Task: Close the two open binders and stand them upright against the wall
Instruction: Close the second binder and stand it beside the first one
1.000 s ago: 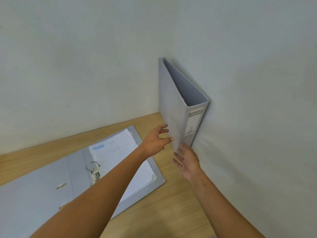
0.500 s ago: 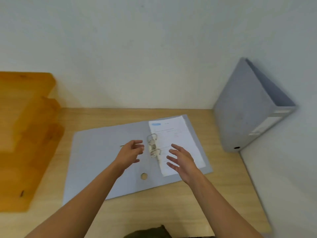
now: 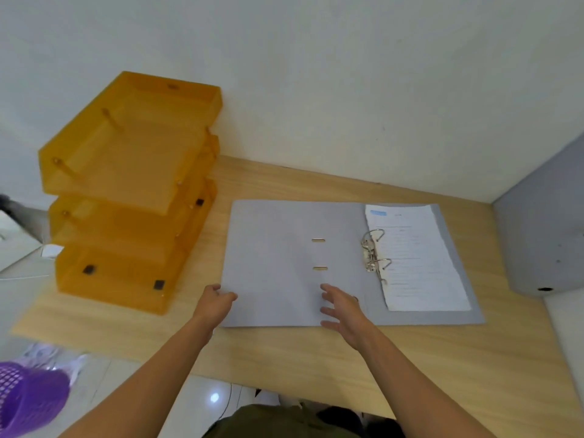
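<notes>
A grey binder [image 3: 278,263] lies open and flat on the wooden desk [image 3: 284,352], metal rings up, with white papers [image 3: 417,257] on its right half. My left hand [image 3: 216,303] touches the near left corner of the open cover, fingers curled at its edge. Over the cover's near edge, just left of the spine, hovers my right hand [image 3: 343,309] with fingers spread. At the far right a second grey binder [image 3: 543,241], closed, stands upright in the corner against the wall, partly cut off by the frame.
A stack of orange letter trays [image 3: 126,191] stands on the desk's left end against the wall. A purple basket [image 3: 28,396] sits on the floor at lower left. The desk's near edge runs just in front of my body.
Both hands left the upright binder in the corner and moved left to the open binder. My view swung left, so the letter trays show fully and the closed binder sits at the right edge.
</notes>
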